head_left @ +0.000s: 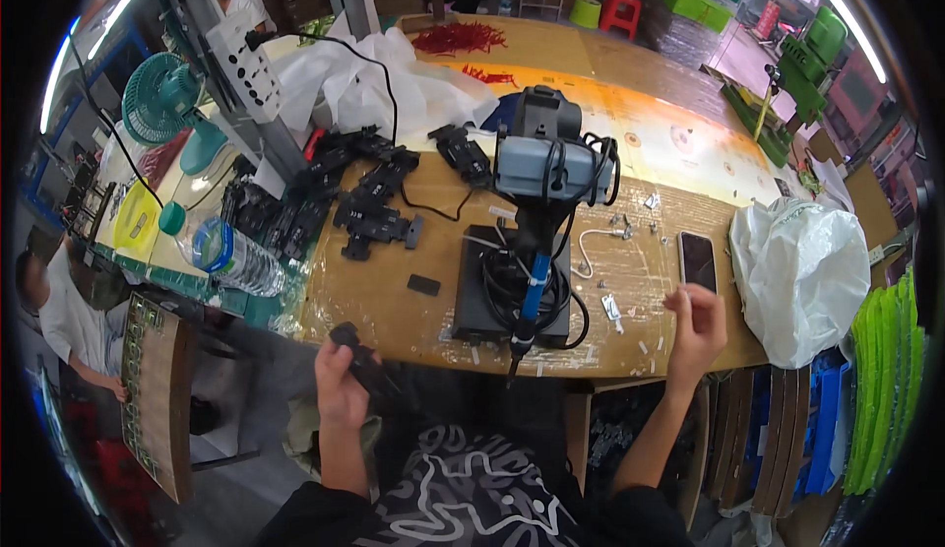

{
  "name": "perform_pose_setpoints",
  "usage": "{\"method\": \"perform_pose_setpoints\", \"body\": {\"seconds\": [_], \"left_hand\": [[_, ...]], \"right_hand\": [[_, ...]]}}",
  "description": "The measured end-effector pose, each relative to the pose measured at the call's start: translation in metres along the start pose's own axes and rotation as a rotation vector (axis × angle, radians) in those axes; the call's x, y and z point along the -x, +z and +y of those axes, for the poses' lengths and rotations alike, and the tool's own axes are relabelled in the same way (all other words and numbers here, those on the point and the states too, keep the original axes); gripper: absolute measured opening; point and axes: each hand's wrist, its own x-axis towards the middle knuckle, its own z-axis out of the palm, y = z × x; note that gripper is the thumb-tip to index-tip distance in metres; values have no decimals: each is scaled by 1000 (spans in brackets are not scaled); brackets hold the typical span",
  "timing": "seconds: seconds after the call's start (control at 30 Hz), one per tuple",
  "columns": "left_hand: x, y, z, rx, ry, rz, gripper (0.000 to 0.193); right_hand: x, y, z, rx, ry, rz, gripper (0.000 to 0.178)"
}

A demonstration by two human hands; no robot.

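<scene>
My left hand (341,391) is closed around a black plastic part (370,364) just off the table's near edge. Over the right side of the table my right hand (697,332) is raised, thumb and fingertips pinched together; whatever they may hold is too small to make out. Beyond that hand lies a dark-screened phone (697,259). Between my hands an electric screwdriver (532,296) with a blue and black body points its tip downward. Several black plastic parts (374,207) like the one in my left hand are heaped at the left back.
A black box (477,296) with coiled cable stands behind the screwdriver. Small metal bits and a white tag (612,311) lie on the table (443,335). A water bottle (236,257) and green fan (162,104) are left, a white plastic bag (799,276) right. Another person sits far left.
</scene>
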Motion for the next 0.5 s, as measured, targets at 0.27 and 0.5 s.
{"method": "perform_pose_setpoints", "body": {"seconds": [0.27, 0.5], "left_hand": [[42, 51, -23, -48, -212, -137, 32], [48, 57, -44, -250, -125, -122, 26]], "right_hand": [[91, 6, -17, -233, 121, -56, 12], [113, 24, -37, -322, 109, -191, 11]]}}
